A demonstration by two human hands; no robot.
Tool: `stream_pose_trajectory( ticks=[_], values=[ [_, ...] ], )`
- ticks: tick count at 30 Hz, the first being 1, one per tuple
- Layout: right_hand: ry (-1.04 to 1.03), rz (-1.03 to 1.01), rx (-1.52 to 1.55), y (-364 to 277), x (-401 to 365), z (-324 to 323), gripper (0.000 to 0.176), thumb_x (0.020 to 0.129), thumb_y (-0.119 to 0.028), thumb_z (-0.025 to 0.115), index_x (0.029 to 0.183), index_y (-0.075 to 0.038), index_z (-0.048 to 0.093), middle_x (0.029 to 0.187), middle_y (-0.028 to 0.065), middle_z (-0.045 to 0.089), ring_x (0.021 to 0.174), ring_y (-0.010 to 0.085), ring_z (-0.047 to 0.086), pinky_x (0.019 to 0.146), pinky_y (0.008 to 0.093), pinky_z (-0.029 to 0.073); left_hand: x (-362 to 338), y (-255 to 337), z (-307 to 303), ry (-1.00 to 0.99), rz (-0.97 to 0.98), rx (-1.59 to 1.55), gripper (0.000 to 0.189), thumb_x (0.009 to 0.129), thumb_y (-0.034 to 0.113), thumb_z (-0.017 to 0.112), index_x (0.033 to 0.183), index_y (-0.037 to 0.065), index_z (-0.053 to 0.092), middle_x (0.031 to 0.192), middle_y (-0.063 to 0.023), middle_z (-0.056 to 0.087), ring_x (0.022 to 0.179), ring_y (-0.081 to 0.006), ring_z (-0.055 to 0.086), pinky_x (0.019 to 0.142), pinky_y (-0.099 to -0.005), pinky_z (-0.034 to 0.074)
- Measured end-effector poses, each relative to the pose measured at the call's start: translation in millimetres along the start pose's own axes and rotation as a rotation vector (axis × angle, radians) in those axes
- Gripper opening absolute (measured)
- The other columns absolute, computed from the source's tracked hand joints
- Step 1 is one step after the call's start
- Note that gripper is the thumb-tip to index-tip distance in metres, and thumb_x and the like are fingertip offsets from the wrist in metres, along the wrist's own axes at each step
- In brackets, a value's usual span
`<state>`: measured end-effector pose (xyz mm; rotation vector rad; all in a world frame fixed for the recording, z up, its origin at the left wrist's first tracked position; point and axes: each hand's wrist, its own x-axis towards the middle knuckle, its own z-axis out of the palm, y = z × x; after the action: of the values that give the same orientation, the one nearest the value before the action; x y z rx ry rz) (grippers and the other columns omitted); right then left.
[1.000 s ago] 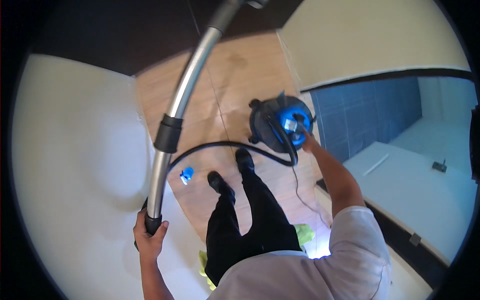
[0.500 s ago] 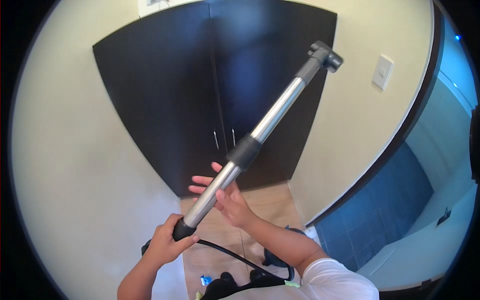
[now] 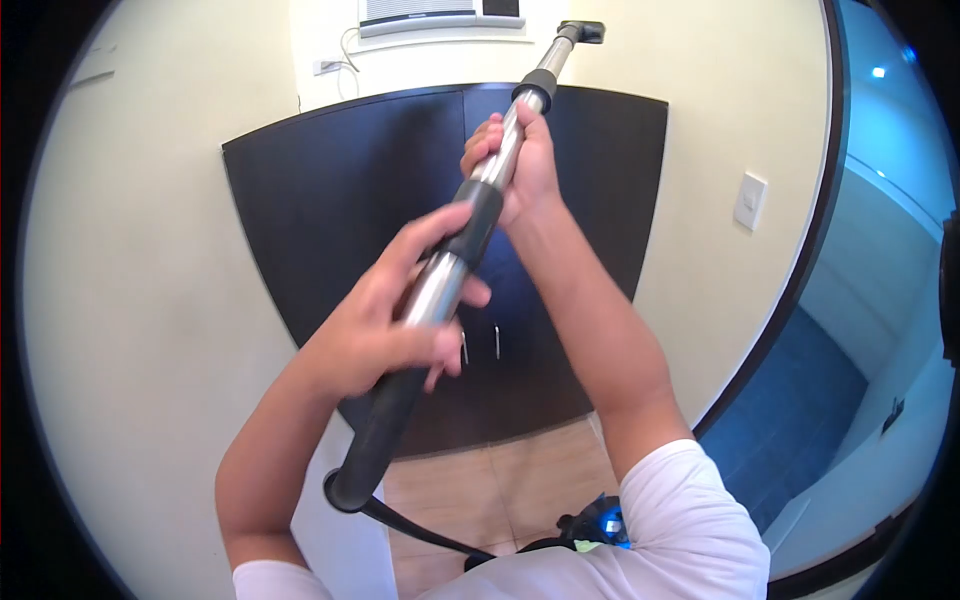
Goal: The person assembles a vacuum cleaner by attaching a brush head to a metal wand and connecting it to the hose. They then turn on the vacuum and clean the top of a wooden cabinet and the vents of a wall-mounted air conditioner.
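Note:
A vacuum cleaner wand (image 3: 437, 285) of shiny metal with black joints slants up and away in front of me. My right hand (image 3: 525, 165) is wrapped around its upper metal section. Lower down, my left hand (image 3: 375, 315) curls loosely about the tube, thumb across the front and some fingertips showing behind; it is a little blurred. A small dark nozzle (image 3: 583, 32) tops the wand, raised near the wall. The black handle (image 3: 378, 440) is at the lower end, with a black hose (image 3: 425, 527) running from it toward my body.
Behind the wand stands a dark two-door cabinet (image 3: 340, 220), with an air conditioner (image 3: 430, 20) above it. A light switch (image 3: 750, 201) is on the right wall beside a doorway. Below my right arm, a dark machine (image 3: 595, 522) with a blue shine sits on the tiled floor (image 3: 450, 490).
The wand has risen, its nozzle now higher and farther away. My right hand has slid up and closed on the upper tube. My left hand has moved from the lower end up the tube.

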<state>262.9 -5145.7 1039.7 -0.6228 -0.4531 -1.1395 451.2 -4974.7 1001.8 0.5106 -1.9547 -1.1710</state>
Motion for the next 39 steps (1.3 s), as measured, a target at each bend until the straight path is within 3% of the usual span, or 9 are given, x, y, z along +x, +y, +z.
stream_pose_trajectory(
  ticks=[2, 8, 14, 20, 24, 33, 35, 36, 39],
  values=[
    [0.215, -0.204, -0.31, -129, 123, -102, 0.037, 0.105, -0.043, 0.048, 0.099, -0.007, 0.05, 0.081, 0.0065, 0.056, 0.068, 0.0194, 0.06, 0.067, 0.0394, 0.06, 200, -83, -50, 0.026, 0.035, -0.066, 0.092, 0.081, 0.009, 0.073, 0.16, 0.012, 0.026, 0.105, -0.0144, 0.057, 0.065, -0.0141, 0.06, 0.052, -0.0268, 0.052],
    [0.411, -0.069, -1.462, -35, -110, 87, 0.09, 0.097, -0.06, 0.058, 0.16, -0.01, 0.016, 0.13, 0.0162, 0.053, 0.113, 0.025, 0.056, 0.087, 0.0374, 0.049, 160, -10, 33, 0.128, 0.323, 0.068, 0.077, 0.083, 0.004, 0.069, 0.152, 0.0, 0.037, 0.103, -0.0135, 0.062, 0.079, -0.0156, 0.063, 0.069, -0.0298, 0.054],
    [0.623, -0.195, -1.87, -91, -170, 155, 0.096, 0.078, -0.002, 0.064, 0.161, -0.011, 0.016, 0.121, 0.0188, 0.054, 0.104, 0.0223, 0.062, 0.07, 0.0368, 0.055, 264, 13, 136, 0.377, 0.319, 0.28, 0.081, 0.083, 0.031, 0.072, 0.152, 0.001, 0.041, 0.123, -0.0311, 0.066, 0.107, -0.0337, 0.07, 0.09, -0.0394, 0.055],
    [0.829, -0.396, -2.557, -175, -170, 208, 0.071, 0.083, 0.0, 0.067, 0.149, -0.001, 0.043, 0.086, 0.0094, 0.063, 0.064, 0.0151, 0.06, 0.054, 0.0319, 0.05, 344, 51, 212, 0.323, 0.457, 0.005, 0.072, 0.091, 0.031, 0.059, 0.151, -0.004, 0.041, 0.121, -0.0323, 0.066, 0.106, -0.0368, 0.071, 0.09, -0.0408, 0.055],
    [0.95, -0.444, -2.538, -238, -186, 229, 0.059, 0.09, -0.015, 0.069, 0.145, -0.004, 0.051, 0.085, 0.0044, 0.063, 0.058, 0.0085, 0.055, 0.047, 0.0245, 0.045, 399, 21, 226, 0.122, 0.857, 0.073, 0.064, 0.092, 0.023, 0.056, 0.149, -0.003, 0.042, 0.123, -0.0284, 0.057, 0.114, -0.0349, 0.058, 0.096, -0.043, 0.048],
    [1.156, -0.182, -2.68, -323, -183, 254, 0.062, 0.091, -0.033, 0.069, 0.143, -0.005, 0.051, 0.089, 0.0055, 0.061, 0.052, 0.0055, 0.055, 0.042, 0.0201, 0.046, 593, -56, 158, 0.671, 1.276, 0.811, 0.075, 0.082, 0.035, 0.081, 0.146, 0.014, 0.046, 0.134, -0.0196, 0.048, 0.13, -0.0427, 0.044, 0.112, -0.0601, 0.031],
    [1.472, -0.341, -1.784, -312, -149, 295, 0.056, 0.096, -0.011, 0.069, 0.147, -0.003, 0.048, 0.108, 0.0188, 0.072, 0.069, 0.0159, 0.066, 0.058, 0.0246, 0.053, 627, -43, 119, 0.489, 1.292, 0.763, 0.063, 0.084, 0.034, 0.08, 0.137, 0.014, 0.053, 0.123, -0.0136, 0.057, 0.126, -0.0383, 0.049, 0.111, -0.0594, 0.033],
    [1.14, -0.085, -2.354, -318, -166, 286, 0.056, 0.095, -0.008, 0.069, 0.146, -0.002, 0.048, 0.105, 0.0179, 0.072, 0.067, 0.0145, 0.065, 0.055, 0.0232, 0.051, 647, -48, 118, 0.394, 1.291, 0.742, 0.057, 0.085, 0.034, 0.079, 0.133, 0.014, 0.056, 0.117, -0.0106, 0.062, 0.124, -0.036, 0.052, 0.111, -0.0591, 0.034],
    [1.222, 0.019, -2.631, -369, -169, 306, 0.056, 0.091, -0.019, 0.072, 0.142, -0.003, 0.051, 0.096, 0.0117, 0.067, 0.064, 0.0108, 0.062, 0.055, 0.0234, 0.051, 670, -49, 132, 0.319, 1.264, 0.684, 0.032, 0.086, 0.032, 0.077, 0.107, 0.014, 0.062, 0.098, -0.006, 0.068, 0.11, -0.0312, 0.061, 0.1, -0.0531, 0.043]
  ],
)
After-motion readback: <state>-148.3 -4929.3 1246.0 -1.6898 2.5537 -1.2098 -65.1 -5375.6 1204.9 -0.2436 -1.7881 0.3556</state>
